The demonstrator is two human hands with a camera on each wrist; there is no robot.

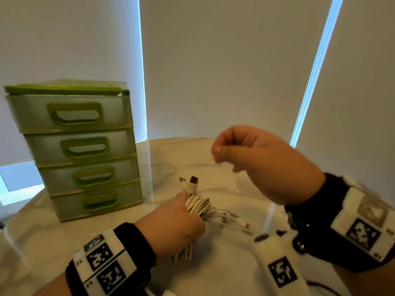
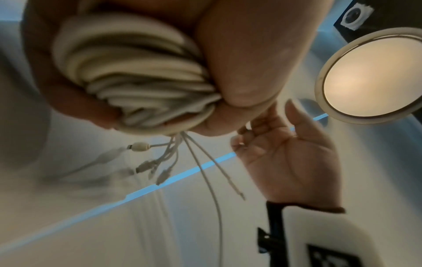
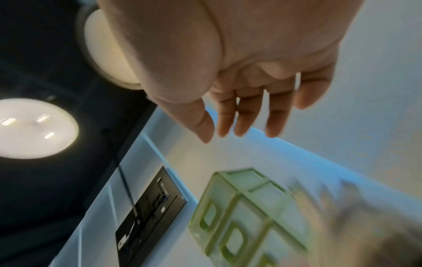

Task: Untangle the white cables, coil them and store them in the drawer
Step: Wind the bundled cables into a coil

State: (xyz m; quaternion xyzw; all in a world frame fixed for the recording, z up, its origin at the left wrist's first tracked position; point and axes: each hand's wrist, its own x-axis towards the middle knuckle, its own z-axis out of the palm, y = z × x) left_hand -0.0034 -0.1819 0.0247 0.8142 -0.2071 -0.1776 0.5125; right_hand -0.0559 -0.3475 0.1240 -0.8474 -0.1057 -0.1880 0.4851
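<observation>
My left hand (image 1: pixel 177 218) grips a coiled bundle of white cables (image 1: pixel 198 206) just above the marble table (image 1: pixel 213 265). Two USB plugs (image 1: pixel 190 181) stick up from the top of the bundle. Loose ends with small plugs (image 1: pixel 245 224) trail to the right on the table. In the left wrist view the coil (image 2: pixel 137 72) fills my left hand (image 2: pixel 239 63), and thin ends (image 2: pixel 141 146) hang from it. My right hand (image 1: pixel 235 150) is raised above and right of the bundle, fingers loosely curled and holding nothing (image 3: pixel 239 108). The green drawer unit (image 1: pixel 81 150) stands at the left with every drawer closed.
The drawer unit (image 3: pixel 239 216) sits near the table's left back edge. White window blinds (image 1: pixel 224 60) hang behind the table. The wrist views show round ceiling lamps (image 2: pixel 370 75) and a black wall panel (image 3: pixel 148 216).
</observation>
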